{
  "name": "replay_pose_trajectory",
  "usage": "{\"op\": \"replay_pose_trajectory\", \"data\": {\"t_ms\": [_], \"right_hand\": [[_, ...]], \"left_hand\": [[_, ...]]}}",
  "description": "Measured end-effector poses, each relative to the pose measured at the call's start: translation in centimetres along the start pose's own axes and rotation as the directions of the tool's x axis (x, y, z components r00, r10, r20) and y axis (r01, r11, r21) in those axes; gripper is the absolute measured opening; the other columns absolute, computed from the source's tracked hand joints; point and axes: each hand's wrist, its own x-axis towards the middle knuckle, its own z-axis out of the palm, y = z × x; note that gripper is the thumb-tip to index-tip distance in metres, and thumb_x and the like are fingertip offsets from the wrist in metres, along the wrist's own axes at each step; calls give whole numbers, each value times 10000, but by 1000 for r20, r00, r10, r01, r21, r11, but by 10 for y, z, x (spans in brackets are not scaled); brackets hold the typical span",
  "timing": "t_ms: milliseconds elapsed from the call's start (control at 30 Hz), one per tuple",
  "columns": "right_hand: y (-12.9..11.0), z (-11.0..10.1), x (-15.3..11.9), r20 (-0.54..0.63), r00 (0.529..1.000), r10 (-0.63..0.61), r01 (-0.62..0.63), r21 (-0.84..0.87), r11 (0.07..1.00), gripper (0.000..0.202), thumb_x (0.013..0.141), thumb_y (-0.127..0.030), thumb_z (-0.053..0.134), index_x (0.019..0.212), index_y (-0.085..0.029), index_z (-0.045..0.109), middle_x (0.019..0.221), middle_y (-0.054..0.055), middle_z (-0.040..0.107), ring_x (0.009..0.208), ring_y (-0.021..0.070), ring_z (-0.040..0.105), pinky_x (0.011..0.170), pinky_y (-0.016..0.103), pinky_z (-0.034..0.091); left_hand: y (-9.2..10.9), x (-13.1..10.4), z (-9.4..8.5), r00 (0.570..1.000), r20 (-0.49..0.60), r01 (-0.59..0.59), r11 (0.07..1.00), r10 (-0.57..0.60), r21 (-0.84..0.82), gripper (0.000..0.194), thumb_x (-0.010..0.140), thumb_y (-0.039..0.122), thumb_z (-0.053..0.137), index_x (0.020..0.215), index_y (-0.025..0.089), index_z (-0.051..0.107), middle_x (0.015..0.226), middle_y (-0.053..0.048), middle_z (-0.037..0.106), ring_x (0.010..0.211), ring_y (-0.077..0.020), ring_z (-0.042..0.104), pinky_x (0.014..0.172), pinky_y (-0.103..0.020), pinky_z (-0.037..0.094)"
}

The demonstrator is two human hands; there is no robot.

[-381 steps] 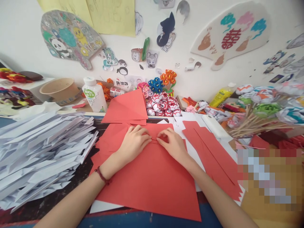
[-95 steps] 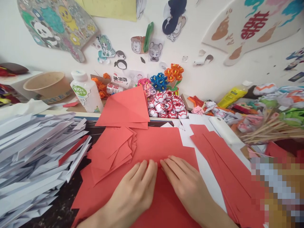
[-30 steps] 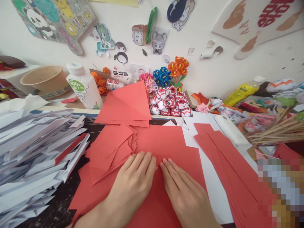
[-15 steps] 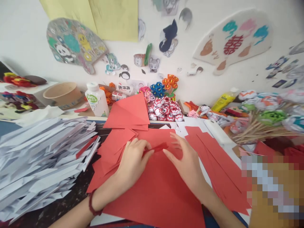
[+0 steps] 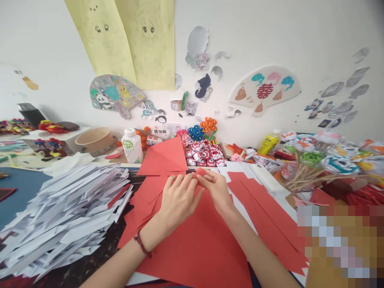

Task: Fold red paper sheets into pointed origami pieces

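Both hands meet above a large sheet of red paper (image 5: pixel 198 240) in the middle. A small folded strip of red paper (image 5: pixel 200 172) shows at the fingertips. My right hand (image 5: pixel 217 188) pinches it between thumb and fingers. Beside it, my left hand (image 5: pixel 180 198) has its fingers curled over the strip's left end, which the knuckles hide. Loose red sheets (image 5: pixel 147 196) overlap under and left of the left hand. Further right, long red paper pieces (image 5: pixel 267 216) lie on white sheets.
A heap of folded white paper strips (image 5: pixel 69 212) covers the left side. Along the back stand a white bottle (image 5: pixel 132 148), red-and-white paper pieces (image 5: pixel 205 152) and a yellow bottle (image 5: pixel 268 143). Paper flowers on sticks (image 5: pixel 312 160) lie at right. The wall (image 5: pixel 264 36) rises behind.
My hands have come together, and my right hand has closed on the small red strip. The strip now stands up at the fingertips. The view has tilted up, showing more wall.
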Motion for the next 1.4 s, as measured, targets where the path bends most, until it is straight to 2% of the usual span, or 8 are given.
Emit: {"op": "replay_pose_trajectory", "data": {"t_ms": [67, 133, 267, 367, 633, 867, 1100, 1400], "right_hand": [[8, -8, 1, 33, 999, -4, 6, -69, 998, 305, 755, -415, 738, 933, -167, 727, 895, 63, 732, 915, 231, 671, 840, 349, 522], [14, -13, 1, 17, 1000, -25, 28, -145, 989, 252, 730, -405, 759, 819, -171, 729, 832, 50, 721, 847, 217, 667, 794, 333, 520], [18, -16, 0, -63, 997, -40, 23, -253, 967, 251, 669, -406, 799, 700, -180, 694, 707, 12, 663, 708, 173, 614, 683, 293, 494], [14, -16, -1, -26, 1000, -17, 10, -247, 969, 246, 687, -406, 787, 673, -182, 686, 677, -1, 642, 672, 149, 586, 655, 274, 473], [7, -9, -8, 44, 998, -46, 57, -306, 950, 244, 712, -407, 775, 663, -182, 694, 654, -2, 644, 648, 147, 574, 626, 271, 454], [7, -7, -10, 64, 997, -36, 55, -324, 944, 260, 720, -408, 770, 643, -182, 667, 629, -12, 627, 607, 133, 558, 589, 261, 443], [5, -10, -9, 147, 989, 9, 40, -327, 944, 260, 761, -442, 725, 700, -189, 710, 700, 11, 676, 685, 161, 616, 656, 287, 488], [4, -11, -9, 55, 998, -20, 36, -300, 953, 235, 729, -419, 757, 801, -197, 727, 812, 37, 725, 783, 191, 675, 736, 322, 545]], "left_hand": [[-2, -3, 4, 976, 82, 213, 961, -201, -178, 216, 928, 348, 515, 1061, 190, 582, 1084, -74, 669, 930, -210, 621, 773, -341, 429], [-5, -4, 8, 912, 198, 407, 842, -358, -354, 229, 920, 387, 525, 1036, 198, 582, 1024, -47, 684, 828, -174, 632, 692, -293, 447], [-9, -5, 11, 820, 413, 572, 573, -396, -587, 228, 887, 409, 561, 832, 198, 629, 781, 3, 692, 643, -124, 593, 592, -233, 434], [-10, -5, 9, 809, 435, 587, 511, -395, -628, 203, 876, 368, 577, 800, 196, 654, 746, 6, 693, 660, -123, 598, 617, -229, 438], [-9, -3, 1, 823, 319, 548, 508, -471, -664, 219, 863, 397, 607, 800, 189, 636, 724, 12, 660, 597, -101, 526, 591, -222, 422], [-11, -5, 4, 781, 377, 580, 355, -498, -733, 218, 851, 382, 618, 787, 177, 658, 751, -22, 671, 691, -144, 580, 657, -262, 459], [-12, -3, 1, 762, 383, 591, 319, -522, -741, 218, 828, 382, 641, 749, 179, 655, 706, -12, 657, 664, -140, 561, 641, -258, 450], [-13, -4, 1, 769, 385, 588, 328, -511, -739, 225, 835, 394, 638, 767, 180, 648, 730, -14, 665, 696, -145, 579, 670, -260, 463]]}}
